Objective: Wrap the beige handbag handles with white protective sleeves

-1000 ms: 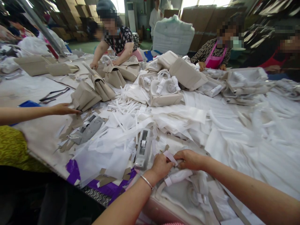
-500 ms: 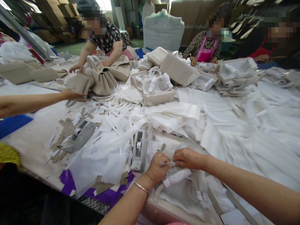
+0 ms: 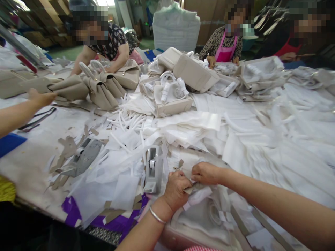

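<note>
Left hand (image 3: 178, 187) and right hand (image 3: 205, 173) pinching thin beige strip (image 3: 193, 188), above soft wrinkled white wrapping (image 3: 200, 209)

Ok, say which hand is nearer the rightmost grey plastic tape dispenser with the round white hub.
Left. The left hand is just to the right of the tape dispenser, a small gap between; the right hand is farther to the right.

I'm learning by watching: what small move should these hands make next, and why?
Probably a gentle press on the beige piece with the right hand, while the left hand steadies it. Both hands are close together there, just beyond the white wrap, and their fingers hide what lies between, so pulling seems riskier.
</note>
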Demonstrator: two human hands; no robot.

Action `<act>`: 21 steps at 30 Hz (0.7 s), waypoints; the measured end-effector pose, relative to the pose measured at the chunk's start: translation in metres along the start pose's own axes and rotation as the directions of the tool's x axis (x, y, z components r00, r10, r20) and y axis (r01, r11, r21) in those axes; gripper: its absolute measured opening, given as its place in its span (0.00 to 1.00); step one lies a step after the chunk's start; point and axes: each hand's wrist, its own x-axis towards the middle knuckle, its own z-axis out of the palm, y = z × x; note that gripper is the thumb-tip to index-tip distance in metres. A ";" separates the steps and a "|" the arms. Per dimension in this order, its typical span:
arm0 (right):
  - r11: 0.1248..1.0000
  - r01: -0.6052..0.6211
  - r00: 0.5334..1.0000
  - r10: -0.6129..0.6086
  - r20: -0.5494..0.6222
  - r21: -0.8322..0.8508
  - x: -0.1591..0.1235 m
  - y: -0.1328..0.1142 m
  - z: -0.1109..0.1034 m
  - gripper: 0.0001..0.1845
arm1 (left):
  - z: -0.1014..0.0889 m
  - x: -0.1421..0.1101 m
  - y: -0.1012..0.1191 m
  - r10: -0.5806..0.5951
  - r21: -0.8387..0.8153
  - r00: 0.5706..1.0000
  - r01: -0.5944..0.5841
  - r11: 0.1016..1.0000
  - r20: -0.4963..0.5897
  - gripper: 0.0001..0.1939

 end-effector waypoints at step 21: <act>0.976 -0.204 0.979 0.204 -0.010 -0.079 0.006 -0.024 0.008 0.08 | 0.001 0.004 -0.007 -0.150 -0.280 0.988 0.133 0.951 -0.041 0.04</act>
